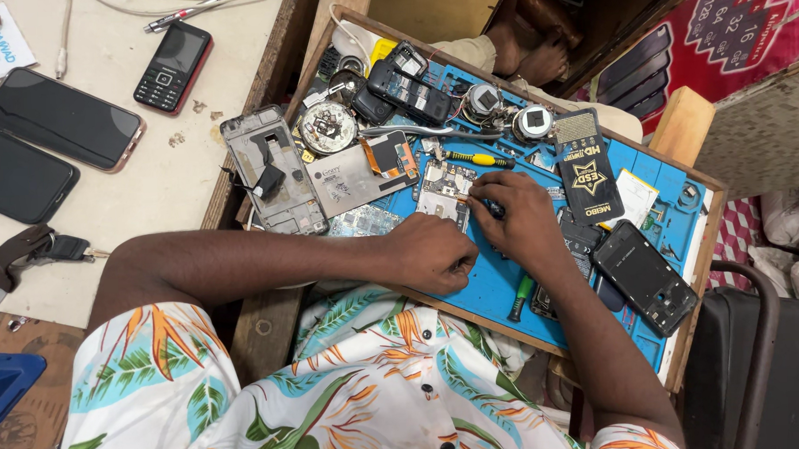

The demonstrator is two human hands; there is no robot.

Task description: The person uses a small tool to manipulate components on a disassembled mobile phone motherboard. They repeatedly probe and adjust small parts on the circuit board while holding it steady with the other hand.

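- Currently, the work in hand is the small silver-and-green phone circuit board (442, 189), which lies bare on the blue silicone repair mat (490, 288), near the mat's middle and just ahead of both hands.
- The right hand (521, 218) is closed in a pinch around a thin dark tool; its tip rests at the right edge of the circuit board. Whether the tool is a driver or tweezers cannot be told.
- The left hand (436, 252) is curled into a loose fist on the mat, just below the board. Whether it holds anything cannot be told.
- Judged from the layout, disassembly is well advanced: the board is already out of its housing, and the grey phone frame with loose black parts (272, 171) lies apart at the mat's left edge. Board-level work appears to be under way; reassembly is not yet begun.
- The board looks flat, roughly rectangular, with metal shields and fine components exposed.
- A yellow-handled screwdriver (475, 158) lies just beyond the board; a black phone back shell (645, 276) lies well to the right.
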